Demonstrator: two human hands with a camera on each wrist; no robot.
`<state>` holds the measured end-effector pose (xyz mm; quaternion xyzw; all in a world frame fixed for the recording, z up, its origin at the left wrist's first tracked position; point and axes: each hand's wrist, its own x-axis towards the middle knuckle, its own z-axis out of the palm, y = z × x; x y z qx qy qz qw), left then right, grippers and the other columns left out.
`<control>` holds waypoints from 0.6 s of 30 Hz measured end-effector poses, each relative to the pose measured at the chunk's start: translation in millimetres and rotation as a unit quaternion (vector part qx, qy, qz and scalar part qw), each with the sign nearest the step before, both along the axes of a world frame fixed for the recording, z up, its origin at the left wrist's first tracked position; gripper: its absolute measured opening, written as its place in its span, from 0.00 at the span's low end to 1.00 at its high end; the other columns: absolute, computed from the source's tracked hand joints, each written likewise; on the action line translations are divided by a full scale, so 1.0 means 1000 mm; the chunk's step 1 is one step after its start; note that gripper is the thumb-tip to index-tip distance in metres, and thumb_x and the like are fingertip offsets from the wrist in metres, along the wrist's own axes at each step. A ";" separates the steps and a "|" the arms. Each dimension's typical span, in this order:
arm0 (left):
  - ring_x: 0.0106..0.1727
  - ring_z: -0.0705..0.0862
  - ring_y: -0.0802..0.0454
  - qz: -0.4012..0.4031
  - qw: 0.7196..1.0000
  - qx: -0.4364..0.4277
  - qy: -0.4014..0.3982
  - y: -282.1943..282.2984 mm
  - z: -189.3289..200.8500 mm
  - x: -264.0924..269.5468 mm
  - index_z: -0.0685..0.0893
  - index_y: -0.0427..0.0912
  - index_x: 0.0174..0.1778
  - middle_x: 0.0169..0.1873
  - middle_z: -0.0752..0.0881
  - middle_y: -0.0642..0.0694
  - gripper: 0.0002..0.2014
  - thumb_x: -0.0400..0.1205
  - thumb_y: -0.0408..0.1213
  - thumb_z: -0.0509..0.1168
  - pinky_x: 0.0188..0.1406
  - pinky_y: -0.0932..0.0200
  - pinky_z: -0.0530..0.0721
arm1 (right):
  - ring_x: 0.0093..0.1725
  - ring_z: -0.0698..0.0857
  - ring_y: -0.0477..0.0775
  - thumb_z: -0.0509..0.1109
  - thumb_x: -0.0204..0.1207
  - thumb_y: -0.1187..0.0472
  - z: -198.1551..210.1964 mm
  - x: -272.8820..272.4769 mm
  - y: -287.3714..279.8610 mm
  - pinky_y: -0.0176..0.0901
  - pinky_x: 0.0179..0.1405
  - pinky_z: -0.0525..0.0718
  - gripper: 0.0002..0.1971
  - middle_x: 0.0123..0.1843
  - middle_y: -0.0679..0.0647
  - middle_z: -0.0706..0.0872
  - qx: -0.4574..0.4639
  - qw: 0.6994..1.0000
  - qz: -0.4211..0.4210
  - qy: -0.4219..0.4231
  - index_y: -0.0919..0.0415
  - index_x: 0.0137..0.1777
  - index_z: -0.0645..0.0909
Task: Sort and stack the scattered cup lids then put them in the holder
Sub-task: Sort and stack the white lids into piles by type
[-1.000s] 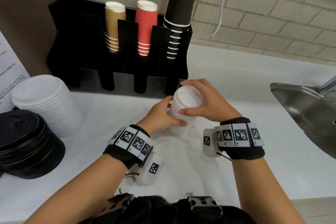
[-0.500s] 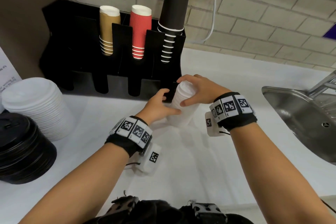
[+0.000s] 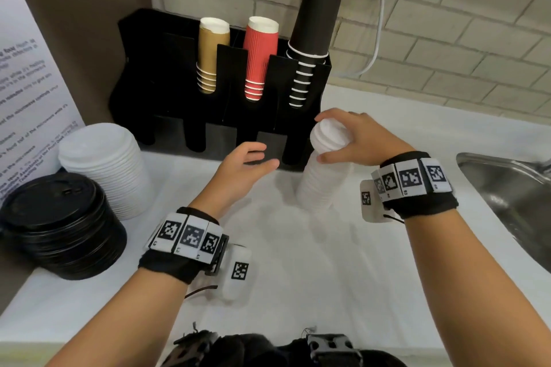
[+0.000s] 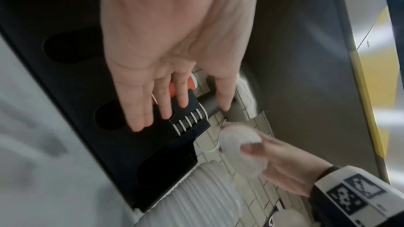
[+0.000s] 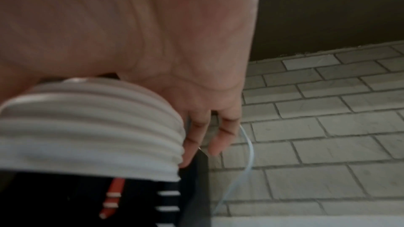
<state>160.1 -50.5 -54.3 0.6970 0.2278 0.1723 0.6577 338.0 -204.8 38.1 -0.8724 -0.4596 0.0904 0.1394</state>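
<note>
A tall stack of small white lids (image 3: 323,176) stands on the white counter, just right of the black holder's (image 3: 167,74) front right corner. My right hand (image 3: 351,140) grips the top of this stack (image 5: 91,127), thumb in front and fingers behind. My left hand (image 3: 253,158) hovers with straight fingers (image 4: 142,110) in front of the holder's lower slots (image 4: 109,116), apart from the stack (image 4: 238,146). A wider white lid stack (image 3: 104,164) and a black lid stack (image 3: 59,226) stand at the left.
Brown (image 3: 210,53), red (image 3: 259,56) and black cups (image 3: 313,27) fill the holder's upper slots. A steel sink (image 3: 507,197) lies at the right. A printed sign (image 3: 26,92) leans at the far left. A white cable (image 3: 375,48) hangs on the brick wall.
My left hand has let go of the small lid stack and moved left toward the holder's front. My right hand has kept its grip on the stack near the holder's right corner.
</note>
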 end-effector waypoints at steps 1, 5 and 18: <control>0.65 0.81 0.58 -0.002 1.000 -0.016 -0.023 -0.001 0.004 -0.001 0.77 0.57 0.69 0.66 0.82 0.53 0.22 0.79 0.50 0.71 0.66 0.52 0.81 | 0.63 0.73 0.52 0.80 0.65 0.46 0.005 -0.007 0.003 0.51 0.68 0.74 0.35 0.63 0.49 0.79 0.039 0.999 0.023 0.017 0.38 0.70 0.70; 0.67 0.84 0.51 -0.063 0.983 -0.140 -0.100 0.000 0.018 -0.008 0.73 0.67 0.71 0.67 0.83 0.54 0.30 0.72 0.66 0.66 0.61 0.47 0.85 | 0.66 0.75 0.42 0.81 0.67 0.52 0.012 -0.052 0.026 0.27 0.65 0.73 0.32 0.68 0.42 0.77 0.142 0.970 0.139 0.140 0.44 0.70 0.72; 0.62 0.87 0.44 -0.057 0.949 -0.288 -0.118 0.031 0.009 -0.042 0.76 0.47 0.74 0.64 0.87 0.41 0.39 0.68 0.62 0.70 0.48 0.47 0.88 | 0.61 0.83 0.44 0.79 0.70 0.52 -0.026 -0.102 0.070 0.43 0.59 0.85 0.30 0.62 0.44 0.82 0.181 0.944 0.128 0.243 0.41 0.71 0.74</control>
